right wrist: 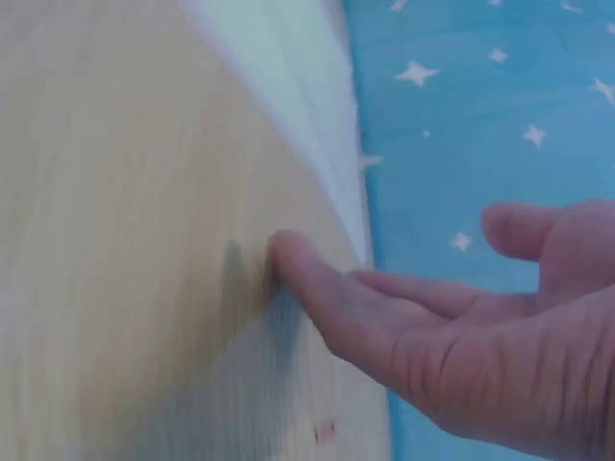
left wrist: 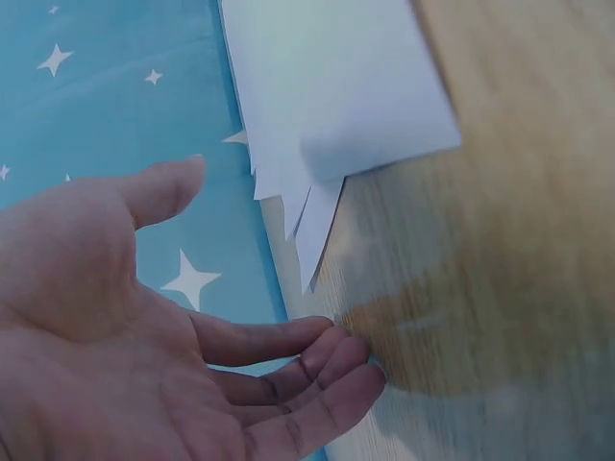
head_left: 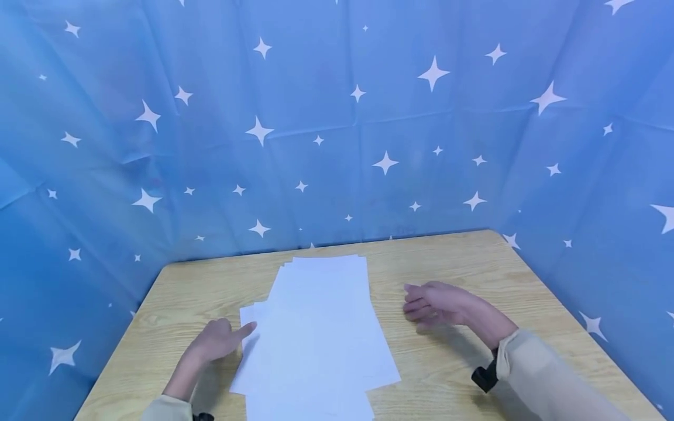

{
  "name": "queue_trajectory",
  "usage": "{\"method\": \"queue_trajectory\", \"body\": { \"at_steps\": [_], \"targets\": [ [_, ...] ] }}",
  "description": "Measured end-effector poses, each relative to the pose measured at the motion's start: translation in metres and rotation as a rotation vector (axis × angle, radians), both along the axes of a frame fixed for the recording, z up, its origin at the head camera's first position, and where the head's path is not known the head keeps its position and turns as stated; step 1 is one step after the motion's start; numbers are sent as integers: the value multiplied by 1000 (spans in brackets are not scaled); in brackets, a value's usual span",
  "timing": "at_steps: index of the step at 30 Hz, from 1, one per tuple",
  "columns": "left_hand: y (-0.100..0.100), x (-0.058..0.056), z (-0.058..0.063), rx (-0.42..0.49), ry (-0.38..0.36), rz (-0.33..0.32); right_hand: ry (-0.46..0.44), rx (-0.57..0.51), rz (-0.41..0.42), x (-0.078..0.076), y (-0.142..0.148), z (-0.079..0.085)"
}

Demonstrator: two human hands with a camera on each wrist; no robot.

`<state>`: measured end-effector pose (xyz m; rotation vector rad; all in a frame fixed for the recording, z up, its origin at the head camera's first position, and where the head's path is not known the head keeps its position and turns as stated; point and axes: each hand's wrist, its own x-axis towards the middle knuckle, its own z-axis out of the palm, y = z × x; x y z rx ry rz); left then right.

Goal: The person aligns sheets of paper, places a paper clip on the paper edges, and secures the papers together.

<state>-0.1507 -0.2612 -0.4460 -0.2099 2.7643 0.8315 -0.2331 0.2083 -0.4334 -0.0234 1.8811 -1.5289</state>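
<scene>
A loose, uneven pile of white paper sheets [head_left: 318, 327] lies on the wooden table, corners sticking out at several angles. Left of the pile is my left hand [head_left: 218, 340], its thumb tip over or at the edge of the sheets; whether it touches cannot be told. In the left wrist view this hand [left wrist: 183, 327] has loosely bent fingers and nothing in them, with the fanned paper corners [left wrist: 312, 221] beyond. My right hand [head_left: 437, 305] hovers right of the pile, apart from it. The right wrist view shows that hand [right wrist: 452, 327] with relaxed fingers and no object held.
The light wooden table [head_left: 447, 257] reaches back to a blue curtain [head_left: 316, 158] with white stars, which also hangs along both sides. A black wrist strap [head_left: 485, 377] sits at the right sleeve [head_left: 553, 374].
</scene>
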Motion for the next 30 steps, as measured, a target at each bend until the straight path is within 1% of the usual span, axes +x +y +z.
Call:
{"method": "queue_trajectory", "body": {
  "at_steps": [2, 5, 9, 12, 13, 15, 17, 18, 19, 23, 25, 28, 30],
  "targets": [
    [0, -4, 5, 1, -27, -8, -67, -17, -11, -3, -7, 3],
    [1, -8, 10, 17, -62, -31, -128, 40, -20, -6, -19, 5],
    [6, -13, 11, 2, -80, -50, -156, 161, -63, -13, -39, 7],
    [9, -19, 10, -14, -74, -47, -164, 206, -67, -21, -55, 10],
    [9, -22, 11, -9, -82, -40, -165, 213, -65, -23, -59, 11],
    [8, -24, 14, 40, -112, -15, -162, 219, -50, -25, -67, 13],
    [7, -26, 16, 116, -155, 7, -165, 222, -46, -25, -72, 13],
    [5, -27, 17, 162, -177, 23, -168, 222, -44, -24, -74, 13],
    [4, -28, 17, 219, -204, 52, -170, 223, -43, -24, -76, 13],
    [-1, -30, 20, 391, -252, 108, -164, 231, -48, -22, -82, 13],
    [-2, -31, 21, 446, -271, 119, -165, 238, -55, -23, -86, 14],
    [0, -33, 20, 501, -285, 116, -181, 236, -65, -24, -91, 14],
    [3, -35, 19, 547, -290, 131, -191, 232, -70, -24, -94, 13]
  ]
}}
